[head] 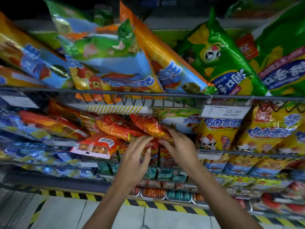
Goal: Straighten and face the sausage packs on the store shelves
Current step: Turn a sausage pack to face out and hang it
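Red and orange sausage packs lie slanted in a loose pile on the middle wire shelf. Another red pack with a white barcode label lies tilted to their lower left. My left hand reaches up with fingers spread and relaxed, its fingertips at the lower edge of the orange pack. My right hand is beside it, fingers slightly bent against the right end of the same pack. Neither hand plainly grips anything.
Above, a wire-fronted shelf holds big tilted orange, blue and green bags. Yellow bags stand to the right under a price tag reading 12.00. Lower shelves hold small packs; hazard-striped edging runs along the floor.
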`<state>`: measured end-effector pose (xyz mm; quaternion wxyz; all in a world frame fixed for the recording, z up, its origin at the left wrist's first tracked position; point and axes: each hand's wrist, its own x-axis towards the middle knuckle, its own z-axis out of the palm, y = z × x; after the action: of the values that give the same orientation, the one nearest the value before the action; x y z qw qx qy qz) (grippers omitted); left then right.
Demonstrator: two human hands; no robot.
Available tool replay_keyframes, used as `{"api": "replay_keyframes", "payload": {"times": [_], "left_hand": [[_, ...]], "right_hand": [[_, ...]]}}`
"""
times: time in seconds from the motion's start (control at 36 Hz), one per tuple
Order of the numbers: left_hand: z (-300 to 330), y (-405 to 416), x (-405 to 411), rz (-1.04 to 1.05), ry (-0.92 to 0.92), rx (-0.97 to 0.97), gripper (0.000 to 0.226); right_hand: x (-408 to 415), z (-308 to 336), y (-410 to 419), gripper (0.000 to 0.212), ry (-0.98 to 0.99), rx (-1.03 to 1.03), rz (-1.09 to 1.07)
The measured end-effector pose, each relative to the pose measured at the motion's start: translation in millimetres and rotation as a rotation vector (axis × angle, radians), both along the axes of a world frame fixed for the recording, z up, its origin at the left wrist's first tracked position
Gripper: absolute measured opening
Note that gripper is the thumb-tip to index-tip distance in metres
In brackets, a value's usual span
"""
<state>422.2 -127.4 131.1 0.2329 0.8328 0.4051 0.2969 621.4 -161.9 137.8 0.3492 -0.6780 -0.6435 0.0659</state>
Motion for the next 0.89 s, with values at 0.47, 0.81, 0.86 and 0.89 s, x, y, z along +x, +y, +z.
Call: {"api": "replay_keyframes", "payload": {"times": [0.47,0.81,0.86,0.89], "left_hand": [[18,15,7,-0.025,-0.188,-0.197,0.058],[36,-4,13,-0.247,-0.402,-0.571,0.068],[32,-10,13,-0.219,-0.447,-0.599,0.064],[31,-14,13,-0.199,-0.472,-0.63,0.062]], "right_hand": [[5,2,-52,0.037,0.25,0.3,-0.107],[0,38,-85,0.016,0.44,0.226,0.032],[0,41,-88,0.02,0.444,0.174,0.072],[-2,45,-90,0.015,0.469,0.137,0.083]]}}
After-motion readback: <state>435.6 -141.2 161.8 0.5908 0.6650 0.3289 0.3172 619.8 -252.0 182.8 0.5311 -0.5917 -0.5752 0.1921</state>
